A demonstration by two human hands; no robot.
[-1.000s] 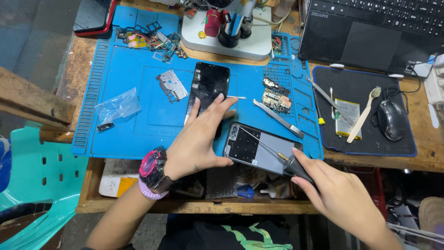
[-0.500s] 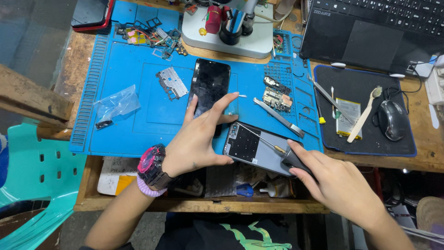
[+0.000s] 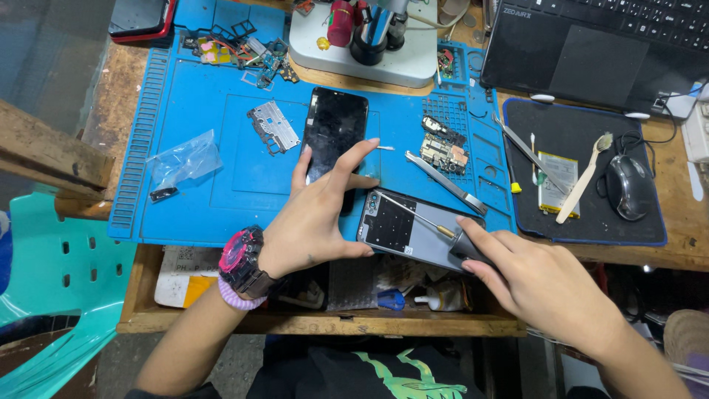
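The wooden worktop carries a blue repair mat; right of the mat lie a black pad and a laptop.

Grey mouse and flat battery on black pad; laptop behind, teal chair left.

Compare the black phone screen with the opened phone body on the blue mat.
The black phone screen lies glass up, glossy and plain; the opened phone body lies with its inside up, showing a dark plate in a grey frame. The screen stands nearly upright in the picture; the body lies slanted. The left hand touches both; the screwdriver in the right hand meets only the body. Both rest on the blue mat.
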